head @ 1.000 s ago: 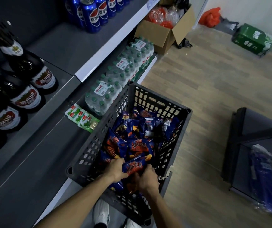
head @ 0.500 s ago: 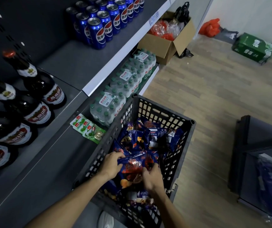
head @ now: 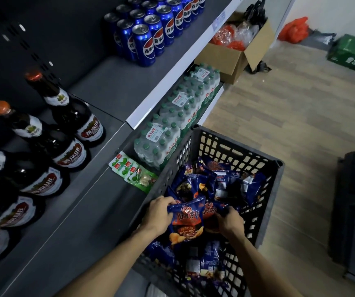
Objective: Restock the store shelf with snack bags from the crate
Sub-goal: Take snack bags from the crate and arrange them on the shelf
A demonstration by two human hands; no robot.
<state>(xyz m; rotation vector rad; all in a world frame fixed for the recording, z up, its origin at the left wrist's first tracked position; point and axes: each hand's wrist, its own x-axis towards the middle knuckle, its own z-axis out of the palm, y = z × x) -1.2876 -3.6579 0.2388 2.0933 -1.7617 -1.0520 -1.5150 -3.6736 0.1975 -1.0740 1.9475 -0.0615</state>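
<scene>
A: What are the hands doing?
B: The left hand and right hand are gripping two blue crisp bags, held upright over the black crate, long axis pointing away.
A: And nearby?
B: Three green packets are lying on the lower shelf.

Held bags: two dark blue crisp bags with red-orange lettering, lifted just above the crate's load, the front one upright and facing the camera, the second tucked behind it.
Crate: black slotted plastic crate, open-topped, standing against the shelf front.
Crate contents: more blue snack bags heaped loosely at all angles.
Shelf: grey lower store shelf, bare along its near stretch, just left of the crate.
</scene>
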